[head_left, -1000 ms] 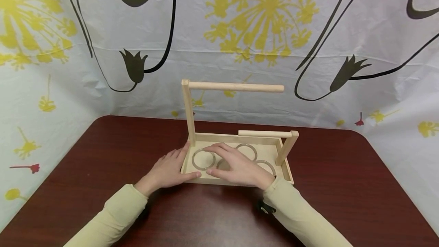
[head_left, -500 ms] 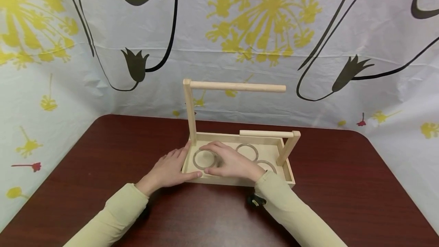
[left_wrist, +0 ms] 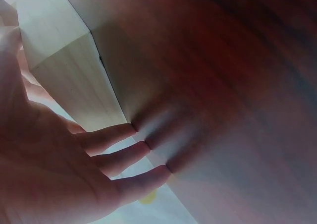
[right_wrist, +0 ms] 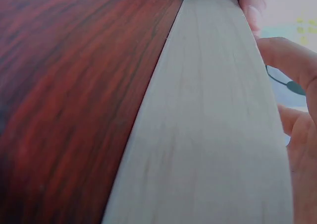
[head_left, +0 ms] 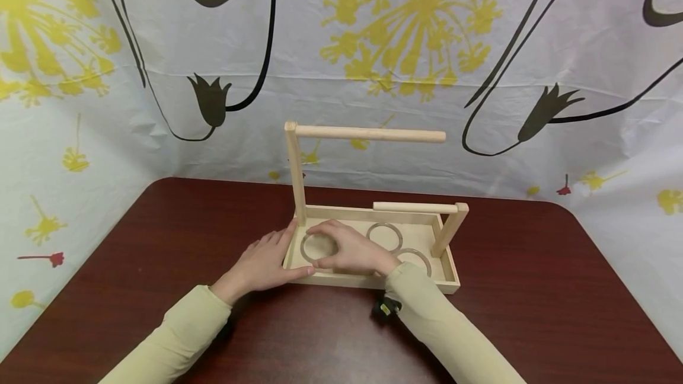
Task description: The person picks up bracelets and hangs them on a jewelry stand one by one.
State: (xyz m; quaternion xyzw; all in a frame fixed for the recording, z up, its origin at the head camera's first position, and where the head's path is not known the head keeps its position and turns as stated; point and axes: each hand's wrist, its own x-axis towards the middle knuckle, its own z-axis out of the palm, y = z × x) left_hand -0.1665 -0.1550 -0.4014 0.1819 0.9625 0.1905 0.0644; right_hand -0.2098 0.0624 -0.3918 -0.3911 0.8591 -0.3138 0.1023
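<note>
One partly hidden ring, right hand over it, grip unclear, left hand spread against tray.

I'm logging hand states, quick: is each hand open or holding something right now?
Left hand: open, at the tray's left end.
Right hand: fingers curved over the leftmost ring; whether it grips anything cannot be told.

Screened-off workspace: floral curtain, table
</note>
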